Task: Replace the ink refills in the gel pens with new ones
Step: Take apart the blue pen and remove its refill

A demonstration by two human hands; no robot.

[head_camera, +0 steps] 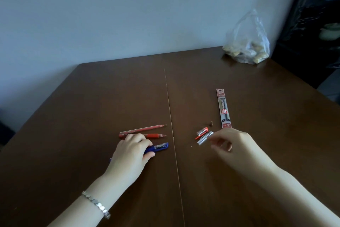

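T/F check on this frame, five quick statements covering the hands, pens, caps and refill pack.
1. The left hand rests on the blue pen. True.
2. The right hand is holding the refill pack. False: the pack lies flat on the table, beyond the hand, untouched.
3. Two red pens lie side by side, beyond the left hand. True.
4. The blue pen has its cap off. False: its blue cap with clip is on.
5. The clear caps lie right of the table's seam, near the right hand's fingertips. True.
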